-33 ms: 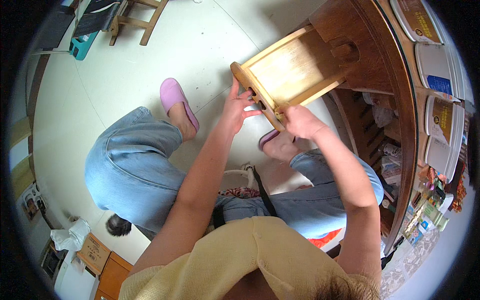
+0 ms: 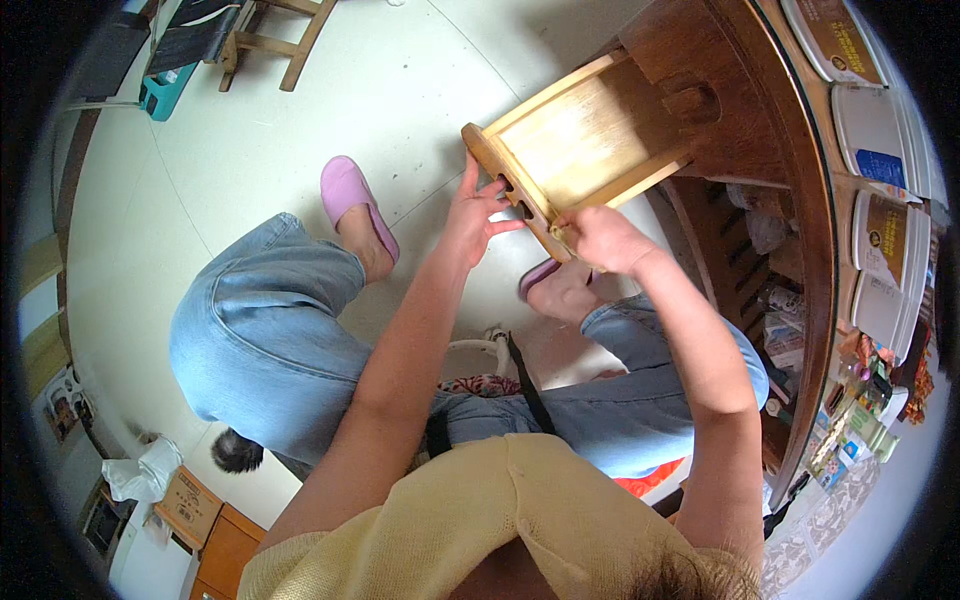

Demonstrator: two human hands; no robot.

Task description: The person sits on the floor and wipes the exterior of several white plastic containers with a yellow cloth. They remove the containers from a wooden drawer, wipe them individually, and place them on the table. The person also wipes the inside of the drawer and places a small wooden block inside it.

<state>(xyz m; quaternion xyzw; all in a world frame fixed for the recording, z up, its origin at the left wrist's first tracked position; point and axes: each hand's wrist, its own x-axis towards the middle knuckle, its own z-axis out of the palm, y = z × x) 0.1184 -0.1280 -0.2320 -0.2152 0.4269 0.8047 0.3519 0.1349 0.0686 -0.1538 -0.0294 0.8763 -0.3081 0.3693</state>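
A wooden drawer (image 2: 560, 140), pale inside, is pulled out from a dark brown wooden cabinet (image 2: 740, 130). My left hand (image 2: 470, 225) is at the outer face of its brown front board (image 2: 485, 150), fingers spread, some hooked at the cutout handle. At the drawer's near corner, my right hand (image 2: 608, 240) is closed with its fingertips pressed together. A bit of yellowish cloth-like material (image 2: 563, 236) shows under those fingers, against the inner side of the front board; most of it is hidden.
Lidded plastic tubs (image 2: 885, 240) and small items stand along the cabinet top at right. Open shelves (image 2: 780, 300) below hold bags and packages. My feet in pink slippers (image 2: 345, 190) flank the drawer's front. A wooden folding chair (image 2: 270, 45) stands at the far left.
My right hand has shifted very slightly to the right at the drawer's corner. The left hand and the drawer stay in place.
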